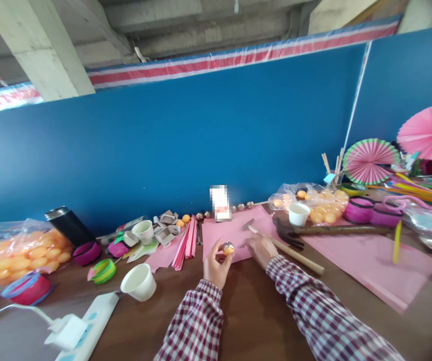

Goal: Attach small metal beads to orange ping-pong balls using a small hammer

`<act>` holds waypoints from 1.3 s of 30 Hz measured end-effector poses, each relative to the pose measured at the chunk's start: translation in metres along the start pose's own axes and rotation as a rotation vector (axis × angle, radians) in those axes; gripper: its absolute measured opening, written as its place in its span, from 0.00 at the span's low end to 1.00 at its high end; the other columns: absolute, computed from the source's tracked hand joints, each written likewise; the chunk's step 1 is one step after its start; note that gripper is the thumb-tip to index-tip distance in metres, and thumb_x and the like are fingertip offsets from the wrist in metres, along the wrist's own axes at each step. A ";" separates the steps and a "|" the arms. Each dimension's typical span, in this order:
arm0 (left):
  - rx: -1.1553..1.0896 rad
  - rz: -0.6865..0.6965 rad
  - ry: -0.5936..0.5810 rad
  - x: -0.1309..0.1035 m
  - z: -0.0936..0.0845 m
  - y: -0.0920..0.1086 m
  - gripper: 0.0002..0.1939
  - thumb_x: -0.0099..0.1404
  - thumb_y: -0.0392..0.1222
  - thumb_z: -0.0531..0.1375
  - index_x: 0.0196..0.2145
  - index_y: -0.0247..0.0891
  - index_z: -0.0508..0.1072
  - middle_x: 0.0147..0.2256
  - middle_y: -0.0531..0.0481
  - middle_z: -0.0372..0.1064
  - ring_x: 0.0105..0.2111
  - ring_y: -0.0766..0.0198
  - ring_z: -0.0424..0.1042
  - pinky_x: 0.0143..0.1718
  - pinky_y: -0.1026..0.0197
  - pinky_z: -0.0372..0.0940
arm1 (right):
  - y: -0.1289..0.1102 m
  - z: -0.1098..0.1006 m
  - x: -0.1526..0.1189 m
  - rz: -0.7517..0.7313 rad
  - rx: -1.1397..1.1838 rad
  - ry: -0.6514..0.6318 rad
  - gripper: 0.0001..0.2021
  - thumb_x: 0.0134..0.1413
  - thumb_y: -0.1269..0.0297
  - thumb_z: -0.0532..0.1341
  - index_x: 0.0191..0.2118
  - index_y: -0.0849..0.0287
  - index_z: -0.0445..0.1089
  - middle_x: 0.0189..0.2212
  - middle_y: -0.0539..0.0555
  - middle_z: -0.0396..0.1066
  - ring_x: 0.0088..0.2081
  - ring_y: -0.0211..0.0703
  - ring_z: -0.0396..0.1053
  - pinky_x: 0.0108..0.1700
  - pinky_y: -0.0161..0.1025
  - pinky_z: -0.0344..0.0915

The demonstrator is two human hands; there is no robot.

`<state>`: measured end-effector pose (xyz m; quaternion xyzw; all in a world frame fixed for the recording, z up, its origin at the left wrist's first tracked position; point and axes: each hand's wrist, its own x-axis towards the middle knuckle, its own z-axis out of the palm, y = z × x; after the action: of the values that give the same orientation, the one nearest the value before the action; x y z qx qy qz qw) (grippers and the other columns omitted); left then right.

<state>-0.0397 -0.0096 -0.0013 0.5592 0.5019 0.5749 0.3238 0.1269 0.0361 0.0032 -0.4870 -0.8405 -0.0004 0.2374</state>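
Observation:
My left hand (217, 264) is closed around a small orange ball (229, 248) whose upper side is covered with shiny silver, tack-like pieces. My right hand (261, 249) rests low over the pink paper (219, 231), fingers bunched together at the paper's surface. Just left of its fingertips lie a few tiny dark metal pieces (241, 246). What the right fingertips pinch, if anything, is too small to make out. Close by the right hand lies a tool with a pale wooden handle (300, 258), its flat metal end on the paper.
Beyond the paper are silver balls (250, 204), a hammer (289, 233) and a white cup (299, 214). Bags of orange balls lie at left (23, 255) and right (328, 205). Another cup (139, 282) and a power strip (97, 321) are at left. A blue partition (200, 145) stands behind.

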 end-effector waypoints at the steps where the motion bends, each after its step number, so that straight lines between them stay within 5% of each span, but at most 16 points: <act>1: -0.010 -0.001 -0.022 0.000 0.000 0.000 0.28 0.47 0.43 0.61 0.47 0.34 0.64 0.37 0.43 0.68 0.25 0.67 0.70 0.26 0.65 0.68 | 0.000 0.000 0.000 -0.001 0.001 0.000 0.11 0.52 0.68 0.50 0.32 0.58 0.70 0.29 0.55 0.69 0.38 0.41 0.64 0.45 0.38 0.54; 11: -0.355 -0.201 0.003 0.003 -0.002 -0.002 0.27 0.47 0.44 0.62 0.44 0.33 0.64 0.39 0.42 0.67 0.29 0.64 0.71 0.33 0.58 0.69 | -0.006 -0.012 -0.004 0.086 0.059 0.055 0.10 0.51 0.61 0.52 0.28 0.58 0.67 0.25 0.53 0.69 0.31 0.40 0.64 0.34 0.35 0.56; 23: -0.294 -0.166 -0.036 0.003 -0.002 -0.003 0.23 0.49 0.43 0.61 0.42 0.34 0.63 0.41 0.41 0.65 0.32 0.62 0.72 0.35 0.56 0.68 | -0.025 0.004 -0.005 0.275 0.991 0.098 0.13 0.42 0.56 0.58 0.25 0.62 0.67 0.19 0.48 0.66 0.21 0.33 0.60 0.23 0.32 0.58; 32: -0.121 -0.053 -0.068 0.002 0.000 0.005 0.18 0.49 0.41 0.61 0.39 0.34 0.65 0.39 0.42 0.68 0.38 0.60 0.69 0.35 0.60 0.67 | -0.029 0.003 -0.004 0.328 1.188 0.081 0.13 0.41 0.56 0.59 0.26 0.63 0.66 0.17 0.46 0.63 0.20 0.30 0.58 0.23 0.31 0.57; 39: -0.093 -0.049 -0.035 0.002 0.000 0.003 0.21 0.47 0.41 0.62 0.40 0.34 0.66 0.38 0.43 0.69 0.35 0.62 0.70 0.35 0.61 0.66 | -0.033 0.001 -0.005 0.261 1.085 0.056 0.12 0.42 0.57 0.57 0.27 0.62 0.66 0.21 0.48 0.66 0.24 0.33 0.61 0.28 0.33 0.60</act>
<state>-0.0392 -0.0081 0.0019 0.5410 0.4824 0.5795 0.3725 0.1016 0.0143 0.0083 -0.3949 -0.6463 0.4487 0.4744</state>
